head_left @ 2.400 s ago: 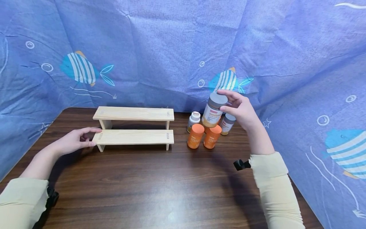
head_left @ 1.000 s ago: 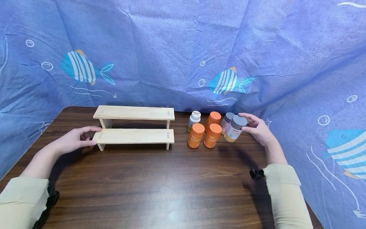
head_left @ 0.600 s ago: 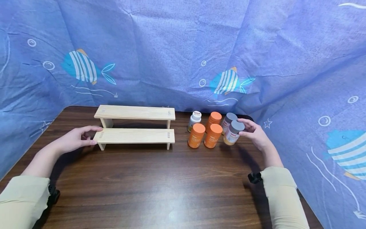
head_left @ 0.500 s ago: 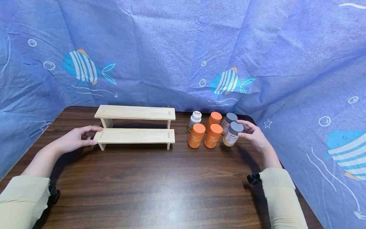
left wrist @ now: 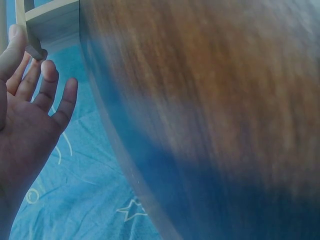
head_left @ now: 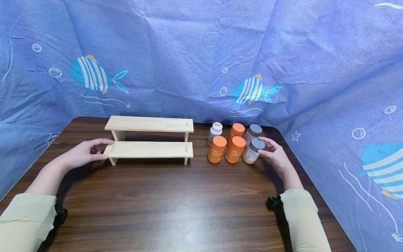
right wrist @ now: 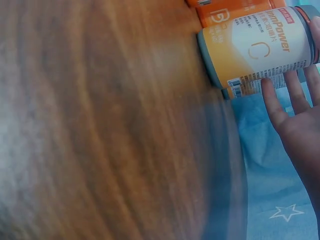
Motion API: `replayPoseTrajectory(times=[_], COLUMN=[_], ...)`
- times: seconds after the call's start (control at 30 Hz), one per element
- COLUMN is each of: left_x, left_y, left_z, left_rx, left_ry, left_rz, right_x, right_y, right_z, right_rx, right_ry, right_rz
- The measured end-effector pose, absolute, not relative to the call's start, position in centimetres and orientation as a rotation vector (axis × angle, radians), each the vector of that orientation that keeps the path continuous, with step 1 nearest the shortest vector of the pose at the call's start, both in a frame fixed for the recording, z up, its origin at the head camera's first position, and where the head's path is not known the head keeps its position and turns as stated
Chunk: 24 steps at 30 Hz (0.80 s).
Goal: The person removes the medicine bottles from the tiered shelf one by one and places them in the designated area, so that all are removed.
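At the left, my left hand pinches the near end of the lower step of a pale two-tier wooden rack; in the left wrist view the thumb and fingertips meet the wood's end, other fingers spread loosely. On the right, my right hand holds a grey-lidded supplement jar by its lid, thumb in front and fingers behind. The jar is upright beside an orange bottle, its base at the tabletop. The right wrist view shows its white and yellow label, with the lid partly cut off.
Two more orange bottles, a white bottle and another grey-lidded jar stand close together right of the rack. A blue fish-print cloth hangs behind and beside the dark wooden table.
My right hand has carried the grey-lidded jar from above the orange bottles down to the right, then left to the front row's right end. The left hand stays on the rack.
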State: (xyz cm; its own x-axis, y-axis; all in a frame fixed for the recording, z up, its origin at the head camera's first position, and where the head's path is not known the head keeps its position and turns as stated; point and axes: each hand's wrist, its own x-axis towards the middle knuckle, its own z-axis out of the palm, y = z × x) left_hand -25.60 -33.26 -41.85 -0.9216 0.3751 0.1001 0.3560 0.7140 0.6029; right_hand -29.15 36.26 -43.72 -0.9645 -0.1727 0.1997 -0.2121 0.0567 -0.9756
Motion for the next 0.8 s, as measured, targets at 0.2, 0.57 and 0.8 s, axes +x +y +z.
replayPoseTrajectory(times=[0.2,0.57,0.8], left_x=[-25.7,-25.8,-25.8], left_y=[-33.4,-33.4,-33.3], left_z=[-42.0,-41.7,-40.9], left_rx=[0.616,0.623,0.596], left_ry=[2.887,2.874,2.926], left_rz=[0.986,0.987,0.903], right_x=[-28.7,-28.8,-28.4], right_y=[36.1,36.1,35.7], right_z=[-43.3,-43.4,-41.2], right_rx=[0.296,0.338,0.564], right_ry=[-2.326,-2.352,-2.384], right_rz=[2.084,2.04,1.76])
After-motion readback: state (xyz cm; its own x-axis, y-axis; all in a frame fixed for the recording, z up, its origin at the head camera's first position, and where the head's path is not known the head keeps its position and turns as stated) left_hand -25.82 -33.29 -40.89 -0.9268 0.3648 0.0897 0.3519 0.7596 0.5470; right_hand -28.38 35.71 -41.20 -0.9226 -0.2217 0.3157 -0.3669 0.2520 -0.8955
